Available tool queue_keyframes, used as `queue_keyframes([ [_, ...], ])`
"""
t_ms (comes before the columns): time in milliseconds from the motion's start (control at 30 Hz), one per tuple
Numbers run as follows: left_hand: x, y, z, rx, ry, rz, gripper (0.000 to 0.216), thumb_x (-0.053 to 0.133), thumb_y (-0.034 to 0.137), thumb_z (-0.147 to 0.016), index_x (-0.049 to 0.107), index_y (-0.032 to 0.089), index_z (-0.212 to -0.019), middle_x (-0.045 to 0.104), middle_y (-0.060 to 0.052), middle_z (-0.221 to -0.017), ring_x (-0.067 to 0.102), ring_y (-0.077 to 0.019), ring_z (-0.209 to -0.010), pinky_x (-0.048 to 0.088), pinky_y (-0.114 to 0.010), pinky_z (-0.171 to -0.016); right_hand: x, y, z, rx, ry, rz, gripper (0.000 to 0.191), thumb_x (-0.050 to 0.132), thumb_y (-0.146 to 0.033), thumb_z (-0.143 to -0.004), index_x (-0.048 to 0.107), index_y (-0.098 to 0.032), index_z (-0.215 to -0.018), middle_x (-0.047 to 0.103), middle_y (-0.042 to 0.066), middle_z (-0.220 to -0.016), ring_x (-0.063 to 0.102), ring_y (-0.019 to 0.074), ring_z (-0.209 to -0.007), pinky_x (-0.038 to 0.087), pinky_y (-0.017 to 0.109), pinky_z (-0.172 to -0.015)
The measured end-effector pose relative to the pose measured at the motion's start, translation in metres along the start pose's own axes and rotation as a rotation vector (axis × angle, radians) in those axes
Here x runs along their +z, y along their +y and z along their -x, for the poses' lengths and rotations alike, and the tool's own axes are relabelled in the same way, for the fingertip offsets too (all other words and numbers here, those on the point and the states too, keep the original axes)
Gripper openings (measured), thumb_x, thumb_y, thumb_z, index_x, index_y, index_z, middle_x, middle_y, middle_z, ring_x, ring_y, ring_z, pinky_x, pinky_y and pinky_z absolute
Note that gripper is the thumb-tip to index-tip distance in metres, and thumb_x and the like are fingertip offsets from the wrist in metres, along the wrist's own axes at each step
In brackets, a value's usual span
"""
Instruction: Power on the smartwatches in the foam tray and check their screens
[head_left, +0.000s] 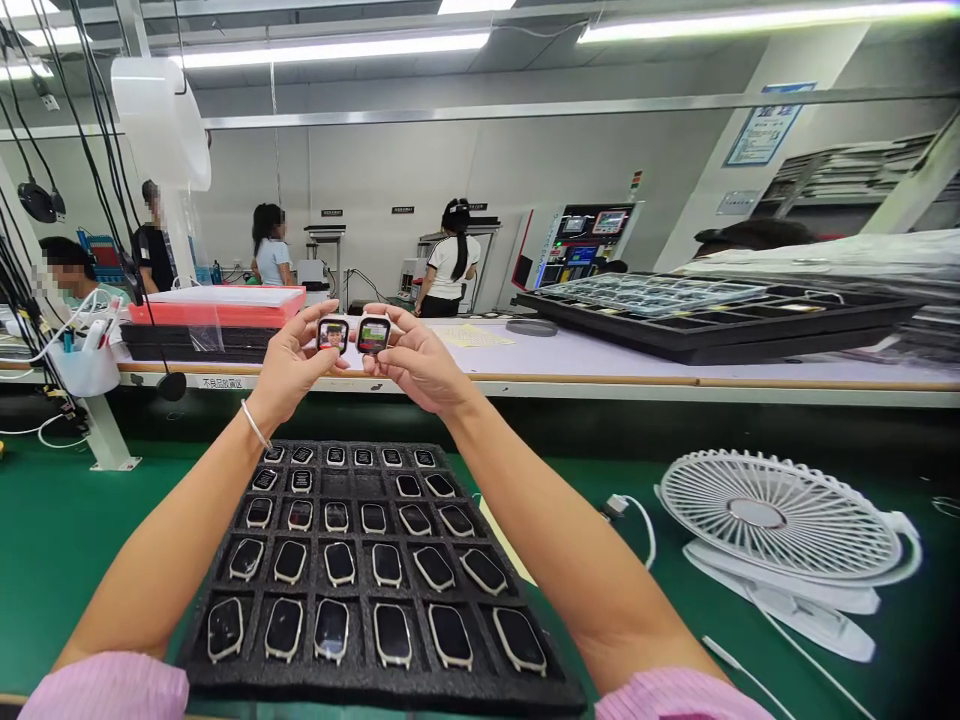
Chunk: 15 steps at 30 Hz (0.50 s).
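My left hand [289, 362] is raised in front of me, fingers pinched around a small watch body [333, 334] whose screen is lit. Right beside it, my right hand [417, 362] grips a second watch body [373, 335], also lit. The two units sit side by side, nearly touching. Below my forearms lies a black foam tray [375, 680] on the green bench, its pockets filled with several dark-screened watch bodies [339, 563]. A thin bracelet is on my left wrist.
A white desk fan [780, 525] lies tilted at the right with its cable [637, 515]. On the raised shelf behind stand a large black tray [720, 335] and a red-lidded stack [217, 305]. Several people work at the back and far left.
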<state>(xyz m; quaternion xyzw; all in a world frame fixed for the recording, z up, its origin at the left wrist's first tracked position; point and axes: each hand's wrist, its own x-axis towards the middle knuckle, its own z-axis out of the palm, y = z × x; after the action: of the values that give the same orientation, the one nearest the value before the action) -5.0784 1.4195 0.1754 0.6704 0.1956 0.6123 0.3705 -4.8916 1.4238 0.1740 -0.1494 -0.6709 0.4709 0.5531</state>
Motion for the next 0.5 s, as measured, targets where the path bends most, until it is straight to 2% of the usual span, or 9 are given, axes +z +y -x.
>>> queue_keyframes([
  [133, -0.003, -0.024, 0.025, -0.114, -0.005, 0.003, 0.057, 0.073, 0.017, -0.069, 0.061, 0.019, -0.124, 0.070, -0.002, -0.091, 0.068, -0.0105, -0.061, 0.058, -0.024, -0.062, 0.001, 0.030, 0.024, 0.096, 0.039, -0.066, 0.057, 0.069, -0.015, -0.067, 0.053, -0.024, -0.120, 0.069, 0.000, -0.094, 0.062, 0.0118, -0.065, 0.050, 0.027, -0.062],
  [300, -0.006, -0.053, 0.064, -0.287, 0.011, -0.003, 0.053, 0.075, 0.021, -0.070, 0.061, 0.015, -0.121, 0.071, -0.003, -0.091, 0.067, -0.0096, -0.058, 0.055, -0.022, -0.056, 0.001, 0.070, 0.058, 0.240, 0.052, -0.134, 0.046, 0.072, -0.021, -0.073, 0.056, -0.022, -0.117, 0.070, 0.001, -0.094, 0.063, 0.0116, -0.062, 0.049, 0.026, -0.058],
  [500, -0.007, -0.075, 0.088, -0.384, 0.037, -0.010, 0.046, 0.077, 0.027, -0.071, 0.065, 0.016, -0.114, 0.070, -0.003, -0.090, 0.066, -0.0088, -0.055, 0.054, -0.021, -0.052, -0.002, 0.096, 0.080, 0.319, 0.052, -0.153, 0.039, 0.072, -0.025, -0.079, 0.060, -0.022, -0.116, 0.069, 0.001, -0.092, 0.063, 0.0121, -0.063, 0.050, 0.026, -0.057],
])
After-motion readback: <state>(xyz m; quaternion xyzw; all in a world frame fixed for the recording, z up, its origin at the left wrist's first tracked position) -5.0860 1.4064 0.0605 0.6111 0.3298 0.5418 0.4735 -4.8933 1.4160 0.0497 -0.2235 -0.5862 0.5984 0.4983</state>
